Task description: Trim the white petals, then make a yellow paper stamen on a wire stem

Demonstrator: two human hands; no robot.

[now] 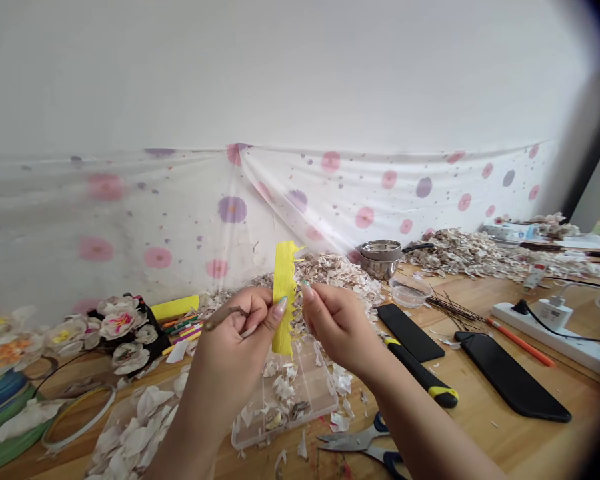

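Observation:
My left hand (240, 337) is closed on an upright strip of yellow crepe paper (283, 280), thumb flat across its face. The strip's right edge is cut into a ragged fringe. A thin brown stick-like piece (225, 318) also lies across the curled left fingers; its kind is unclear. My right hand (337, 320) is closed in a pinch at the fringe, thumb against fingers; the tip it grips is mostly hidden. Below both hands sits a clear divided plastic box (325, 393) with pale, petal-like flakes in it. Scissors (355, 440) lie beneath my right forearm.
Pale flakes pile up (330, 273) along the wall. Metal bowls (380, 259), a clear tub (410, 291), a yellow-black cutter (423, 373), a black phone-like slab (513, 377) and a power strip (560, 333) stand right. Handmade flowers (123, 320) and a hoop (83, 417) are left.

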